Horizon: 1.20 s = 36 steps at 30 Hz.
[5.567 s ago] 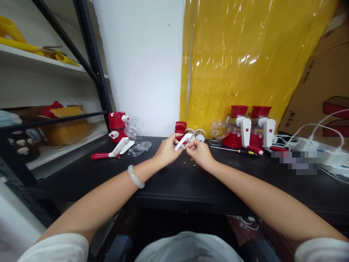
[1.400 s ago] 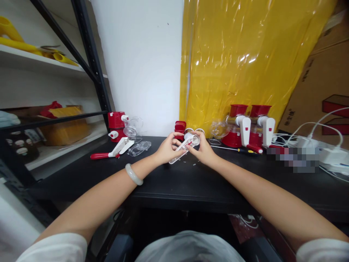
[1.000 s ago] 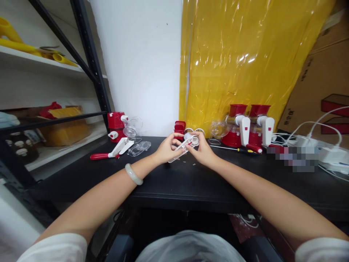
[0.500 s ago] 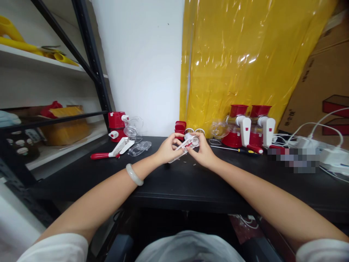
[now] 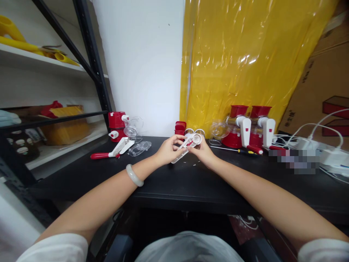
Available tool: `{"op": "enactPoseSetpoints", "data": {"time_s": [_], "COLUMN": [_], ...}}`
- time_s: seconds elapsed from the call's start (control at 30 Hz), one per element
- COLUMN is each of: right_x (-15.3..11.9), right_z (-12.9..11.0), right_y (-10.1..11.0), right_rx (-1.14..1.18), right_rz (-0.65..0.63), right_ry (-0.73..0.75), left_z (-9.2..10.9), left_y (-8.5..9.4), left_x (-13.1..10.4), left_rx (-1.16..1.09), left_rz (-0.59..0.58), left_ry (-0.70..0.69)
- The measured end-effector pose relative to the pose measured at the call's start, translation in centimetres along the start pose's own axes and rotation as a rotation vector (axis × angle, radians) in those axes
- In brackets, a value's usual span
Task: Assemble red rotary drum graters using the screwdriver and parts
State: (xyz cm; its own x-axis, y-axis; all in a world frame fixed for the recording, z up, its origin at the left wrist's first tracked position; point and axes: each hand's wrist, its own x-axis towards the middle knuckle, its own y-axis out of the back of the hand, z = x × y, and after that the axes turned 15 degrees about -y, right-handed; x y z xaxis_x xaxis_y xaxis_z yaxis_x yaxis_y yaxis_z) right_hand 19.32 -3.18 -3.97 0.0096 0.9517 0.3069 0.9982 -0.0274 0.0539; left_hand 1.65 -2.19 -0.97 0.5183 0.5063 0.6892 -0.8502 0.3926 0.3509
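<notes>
A white plastic crank arm (image 5: 179,154), with a round collar at its upper end, is held tilted just above the table. My left hand (image 5: 167,150) grips its side, fingers over the top and thumb beneath. My right hand (image 5: 206,153) closes around the collar end, its thumb by a small red piece (image 5: 190,143) on the arm. The right fingers behind the collar are partly hidden. Just beyond my hands are a red plastic part (image 5: 180,127) and two ring-shaped parts (image 5: 200,131). Tiny white scraps (image 5: 194,165) lie below the hands.
On the black table (image 5: 169,185), a red grinder body (image 5: 117,125), a red-handled crank (image 5: 105,155) and clear parts (image 5: 140,148) stand left. At right are two red-and-white grinders (image 5: 236,127), a screwdriver (image 5: 242,151) and white cables (image 5: 297,136). A shelf rack (image 5: 92,69) borders the left.
The crank arm has turned slightly in my hands, showing its collar and hollow side more openly. My right fingers have shifted lower behind the collar. Other things stay in place.
</notes>
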Motion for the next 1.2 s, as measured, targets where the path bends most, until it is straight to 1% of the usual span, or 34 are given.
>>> {"op": "enactPoseSetpoints", "data": {"time_s": [0.1, 0.2, 0.4, 0.93, 1.2], "right_x": [-0.33, -0.46, -0.31, -0.53, -0.39], "right_z": [-0.41, -0.63, -0.58, -0.79, -0.78], "right_y": [-0.12, -0.18, -0.13, -0.23, -0.32], "right_rx": [0.034, 0.052, 0.031, 0.056, 0.022], "right_rz": [-0.044, -0.053, -0.028, -0.060, -0.021], "right_ry": [-0.020, -0.031, -0.020, -0.041, -0.047], "left_z": [-0.03, -0.12, -0.22, -0.52, -0.51], "left_y": [0.02, 0.07, 0.10, 0.12, -0.10], "left_x": [-0.01, 0.00, -0.04, -0.11, -0.09], "left_rx": [-0.001, 0.001, 0.017, -0.010, 0.014], "left_rz": [-0.006, -0.017, -0.035, -0.032, -0.026], "left_ry": [-0.019, -0.025, -0.038, -0.055, -0.061]}}
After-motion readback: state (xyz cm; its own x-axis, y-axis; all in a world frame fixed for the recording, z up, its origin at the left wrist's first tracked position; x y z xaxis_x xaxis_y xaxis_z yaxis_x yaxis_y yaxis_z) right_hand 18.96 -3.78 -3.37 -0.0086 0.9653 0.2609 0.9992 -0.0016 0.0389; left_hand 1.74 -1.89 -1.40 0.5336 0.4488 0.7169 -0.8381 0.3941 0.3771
